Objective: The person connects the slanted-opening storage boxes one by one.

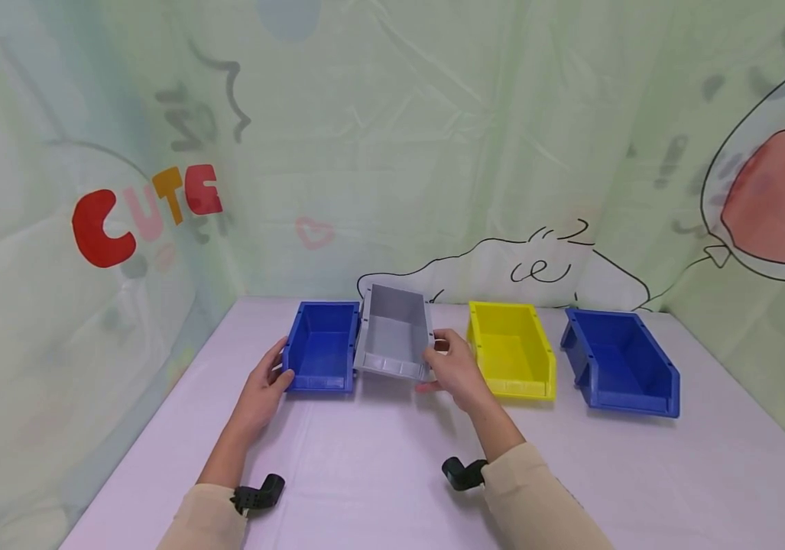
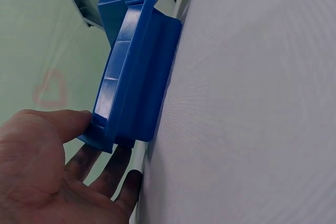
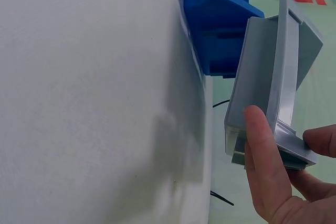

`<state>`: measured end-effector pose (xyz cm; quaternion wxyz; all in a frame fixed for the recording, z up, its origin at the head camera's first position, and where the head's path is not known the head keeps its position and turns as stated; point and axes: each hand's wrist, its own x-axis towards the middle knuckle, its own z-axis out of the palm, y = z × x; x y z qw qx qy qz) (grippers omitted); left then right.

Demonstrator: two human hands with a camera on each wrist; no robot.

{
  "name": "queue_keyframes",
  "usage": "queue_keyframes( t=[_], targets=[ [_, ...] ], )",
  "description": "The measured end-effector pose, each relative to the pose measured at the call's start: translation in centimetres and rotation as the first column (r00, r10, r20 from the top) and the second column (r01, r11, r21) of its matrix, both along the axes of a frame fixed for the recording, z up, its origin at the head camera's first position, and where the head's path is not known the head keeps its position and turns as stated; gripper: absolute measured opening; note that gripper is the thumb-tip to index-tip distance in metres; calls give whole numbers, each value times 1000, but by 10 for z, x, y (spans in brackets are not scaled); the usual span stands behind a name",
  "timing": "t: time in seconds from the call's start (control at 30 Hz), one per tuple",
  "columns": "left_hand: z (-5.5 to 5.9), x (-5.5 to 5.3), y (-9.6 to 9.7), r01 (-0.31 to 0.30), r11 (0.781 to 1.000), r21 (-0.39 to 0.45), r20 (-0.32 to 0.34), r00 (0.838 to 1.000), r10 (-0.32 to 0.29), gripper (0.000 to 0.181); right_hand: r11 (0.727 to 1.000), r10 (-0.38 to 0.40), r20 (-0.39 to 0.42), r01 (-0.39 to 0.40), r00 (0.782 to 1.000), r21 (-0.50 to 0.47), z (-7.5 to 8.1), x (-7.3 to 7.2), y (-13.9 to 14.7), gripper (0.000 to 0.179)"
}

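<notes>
My right hand (image 1: 457, 370) holds a grey storage bin (image 1: 395, 332) by its right side near the front. That bin is tilted and raised above the table, its left edge beside a blue storage bin (image 1: 323, 351). In the right wrist view, one finger lies along the underside of the grey bin (image 3: 262, 72) and the thumb is at its rim. My left hand (image 1: 263, 389) grips the left side of the blue bin, which rests on the table. The left wrist view shows the thumb on the front corner of this blue bin (image 2: 139, 66), with the other fingers behind and below.
A yellow bin (image 1: 512, 351) stands to the right of my right hand. Farther right is another blue bin (image 1: 622, 363). All sit on a pale table (image 1: 364, 473) with a printed curtain (image 1: 364, 153) behind. A dark cable (image 3: 221, 198) shows past the table edge.
</notes>
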<state>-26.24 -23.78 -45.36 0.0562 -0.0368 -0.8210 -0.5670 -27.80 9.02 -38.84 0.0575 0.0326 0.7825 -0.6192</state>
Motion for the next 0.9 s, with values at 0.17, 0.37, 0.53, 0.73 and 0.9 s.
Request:
queue_keyframes(
  t=[0.17,0.37,0.53,0.73,0.9],
  targets=[
    [0,-1,0,5,1000,8,-6,1000,-5,62,999,11,-34,-10,999,38,2,1,1,51],
    [0,-1,1,-9,1000,-10,-2,1000,9,62,996,35,-63,-30,997,87,3,1,1,51],
    [0,0,1,-8,1000,-14,3,1000,8,62,993,40,-78,-31,996,118,9,1,0,52],
    [0,1,1,-8,1000,-16,0,1000,8,62,983,47,-102,-28,994,181,17,1,-3,54],
    [-1,0,0,-9,1000,-30,-7,1000,9,63,979,34,-89,-16,995,202,19,1,-4,54]
  ],
)
